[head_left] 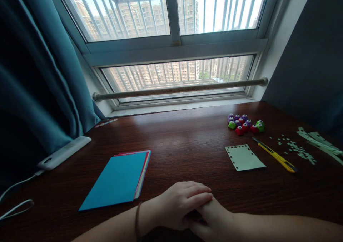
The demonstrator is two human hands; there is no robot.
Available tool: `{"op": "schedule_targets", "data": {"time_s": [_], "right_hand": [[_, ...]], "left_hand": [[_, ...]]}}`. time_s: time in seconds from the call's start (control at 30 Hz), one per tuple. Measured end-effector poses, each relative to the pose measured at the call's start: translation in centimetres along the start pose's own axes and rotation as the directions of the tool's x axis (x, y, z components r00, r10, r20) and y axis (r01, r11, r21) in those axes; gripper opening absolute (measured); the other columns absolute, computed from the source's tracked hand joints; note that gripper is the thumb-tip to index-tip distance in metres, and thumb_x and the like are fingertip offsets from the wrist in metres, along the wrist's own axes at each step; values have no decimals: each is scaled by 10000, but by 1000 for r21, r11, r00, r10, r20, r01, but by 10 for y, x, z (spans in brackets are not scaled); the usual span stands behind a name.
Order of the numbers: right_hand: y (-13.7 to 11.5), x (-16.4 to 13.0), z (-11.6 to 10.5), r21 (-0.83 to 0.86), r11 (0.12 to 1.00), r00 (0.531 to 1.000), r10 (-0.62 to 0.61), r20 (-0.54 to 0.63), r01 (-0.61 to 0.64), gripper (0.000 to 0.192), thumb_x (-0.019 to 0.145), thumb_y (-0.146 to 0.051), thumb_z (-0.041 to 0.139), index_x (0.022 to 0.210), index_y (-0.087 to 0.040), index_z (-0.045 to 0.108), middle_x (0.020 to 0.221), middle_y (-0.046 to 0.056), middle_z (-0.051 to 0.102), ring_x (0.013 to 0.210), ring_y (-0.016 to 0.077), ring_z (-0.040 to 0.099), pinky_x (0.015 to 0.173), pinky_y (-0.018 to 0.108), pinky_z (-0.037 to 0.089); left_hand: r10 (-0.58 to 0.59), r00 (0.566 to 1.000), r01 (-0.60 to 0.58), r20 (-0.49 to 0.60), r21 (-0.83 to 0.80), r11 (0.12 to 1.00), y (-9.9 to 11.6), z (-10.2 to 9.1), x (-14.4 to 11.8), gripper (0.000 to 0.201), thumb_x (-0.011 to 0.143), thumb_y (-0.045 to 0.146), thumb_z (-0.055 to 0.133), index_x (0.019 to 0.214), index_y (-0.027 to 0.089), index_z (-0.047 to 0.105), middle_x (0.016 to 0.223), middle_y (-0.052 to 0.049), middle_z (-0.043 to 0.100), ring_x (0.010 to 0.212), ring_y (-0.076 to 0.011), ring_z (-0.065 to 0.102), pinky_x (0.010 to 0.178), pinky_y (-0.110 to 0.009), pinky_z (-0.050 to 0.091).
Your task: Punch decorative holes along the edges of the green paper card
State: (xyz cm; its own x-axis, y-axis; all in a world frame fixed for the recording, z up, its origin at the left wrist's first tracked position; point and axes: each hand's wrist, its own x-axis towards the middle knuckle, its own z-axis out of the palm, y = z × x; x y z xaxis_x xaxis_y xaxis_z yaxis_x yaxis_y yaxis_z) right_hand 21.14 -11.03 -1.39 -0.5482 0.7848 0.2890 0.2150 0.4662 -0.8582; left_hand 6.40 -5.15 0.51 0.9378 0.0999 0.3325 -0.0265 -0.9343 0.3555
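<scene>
My left hand (184,201) lies across my right hand (214,213) at the table's near edge, its fingers wrapped over the back of it. Under the left palm the right fingers curl in and are partly hidden; the two hands clasp each other, with no tool visible in them. To the left is a stack of coloured paper (115,181), blue sheet on top. Ahead on the right lies a pale green paper square (244,158) with small shapes punched along two edges. Beside it rests a yellow utility knife (277,158), blade end pointing away.
Several small purple, red and green craft punches (245,125) cluster farther back. Tiny paper cutouts (300,151) and punched paper strips (320,142) lie at the right. A white power strip (65,152) with a cable sits by the blue curtain (53,74). A window rail (182,89) runs behind the table.
</scene>
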Motion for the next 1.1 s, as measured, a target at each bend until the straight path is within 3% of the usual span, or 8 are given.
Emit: {"op": "schedule_targets", "data": {"time_s": [1.1], "right_hand": [[-2, 1, -1, -18, 1000, 1000, -14, -2, 14, 395, 686, -128, 494, 1068, -80, 585, 1057, 131, 611, 1008, 213, 558, 895, 290, 442]], "left_hand": [[6, 1000, -6, -9, -4, 1000, 1, 0, 1, 579, 747, 199, 493, 1281, 136, 279, 1178, -139, 524, 1053, -226, 523, 908, -348, 443]]}}
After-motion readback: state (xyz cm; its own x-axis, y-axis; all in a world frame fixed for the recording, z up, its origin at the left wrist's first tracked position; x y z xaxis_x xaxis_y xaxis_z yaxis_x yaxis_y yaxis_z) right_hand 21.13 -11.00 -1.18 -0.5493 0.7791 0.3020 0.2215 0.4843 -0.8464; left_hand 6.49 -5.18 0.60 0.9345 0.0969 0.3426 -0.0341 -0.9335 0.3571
